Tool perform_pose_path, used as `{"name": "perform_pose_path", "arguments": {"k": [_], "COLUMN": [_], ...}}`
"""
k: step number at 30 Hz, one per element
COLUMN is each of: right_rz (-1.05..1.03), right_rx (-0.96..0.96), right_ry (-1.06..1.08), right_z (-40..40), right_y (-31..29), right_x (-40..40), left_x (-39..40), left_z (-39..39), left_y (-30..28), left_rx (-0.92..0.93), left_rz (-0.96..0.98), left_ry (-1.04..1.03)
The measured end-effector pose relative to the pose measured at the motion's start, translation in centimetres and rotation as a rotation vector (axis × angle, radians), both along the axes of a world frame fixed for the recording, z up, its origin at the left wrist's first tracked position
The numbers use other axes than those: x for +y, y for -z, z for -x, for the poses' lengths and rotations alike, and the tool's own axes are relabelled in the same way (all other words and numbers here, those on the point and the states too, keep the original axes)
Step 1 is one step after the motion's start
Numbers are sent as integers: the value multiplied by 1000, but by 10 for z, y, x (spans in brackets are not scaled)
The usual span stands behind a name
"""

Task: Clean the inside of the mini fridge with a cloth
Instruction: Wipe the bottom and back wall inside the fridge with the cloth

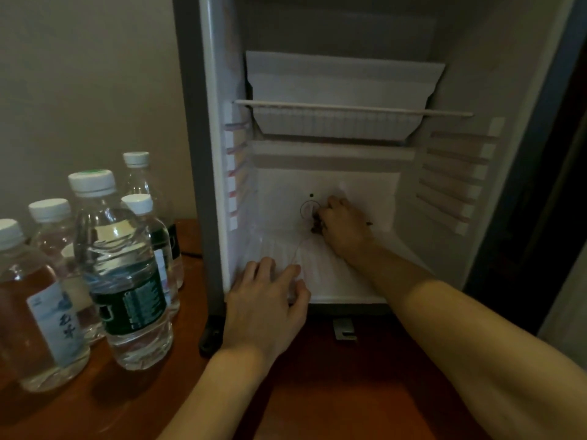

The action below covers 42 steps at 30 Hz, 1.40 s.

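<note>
Head view: right hand [341, 225] is reached deep into the mini fridge [460, 74], fingers curled on a dark scrap beside the dial [309, 209]; cloth cannot be made out. Left hand [268, 304], fingers spread, is braced on the floor lip, probably for support

Mini fridge [349, 154] open on wooden surface [349, 392]; wire shelf [349, 108] in upper half, dial [309, 209] on back wall below; water bottles [124, 265] grouped left of fridge.

Both hands [344, 225] inside mini fridge [333, 154]
</note>
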State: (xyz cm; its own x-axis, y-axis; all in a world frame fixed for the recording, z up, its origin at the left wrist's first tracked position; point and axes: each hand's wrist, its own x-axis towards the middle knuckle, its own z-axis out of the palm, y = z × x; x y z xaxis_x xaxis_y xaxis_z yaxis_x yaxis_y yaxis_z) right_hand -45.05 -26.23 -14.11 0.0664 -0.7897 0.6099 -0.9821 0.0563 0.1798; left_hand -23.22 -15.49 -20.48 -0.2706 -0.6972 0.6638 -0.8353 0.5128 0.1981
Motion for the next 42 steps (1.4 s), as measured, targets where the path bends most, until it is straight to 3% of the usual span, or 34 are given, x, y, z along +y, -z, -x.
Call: {"name": "perform_pose_path", "arguments": {"k": [4, 11, 17, 20, 30, 37, 42], "right_rz": [-6, 267, 78, 4, 69, 114, 26], "right_rx": [54, 63, 73, 27, 170, -20, -187], "right_ry": [-138, -139, -159, -139, 41, 34, 58], "right_z": [9, 22, 23, 25, 4, 1, -2], "right_y": [-17, -61, 0, -1, 2, 6, 3], "right_x": [8, 9, 15, 16, 53, 61, 53], "left_x": [0, 0, 0, -1, 2, 2, 0], "left_z": [1, 2, 0, 1, 0, 1, -1], "left_y": [1, 3, 2, 2, -1, 0, 1], "left_rx": [-3, -26, -9, -3, -15, -13, -6], "left_rz": [-9, -32, -10, -10, -30, -10, 0], "left_ry": [-13, -25, -16, -9, -3, -7, -3]}}
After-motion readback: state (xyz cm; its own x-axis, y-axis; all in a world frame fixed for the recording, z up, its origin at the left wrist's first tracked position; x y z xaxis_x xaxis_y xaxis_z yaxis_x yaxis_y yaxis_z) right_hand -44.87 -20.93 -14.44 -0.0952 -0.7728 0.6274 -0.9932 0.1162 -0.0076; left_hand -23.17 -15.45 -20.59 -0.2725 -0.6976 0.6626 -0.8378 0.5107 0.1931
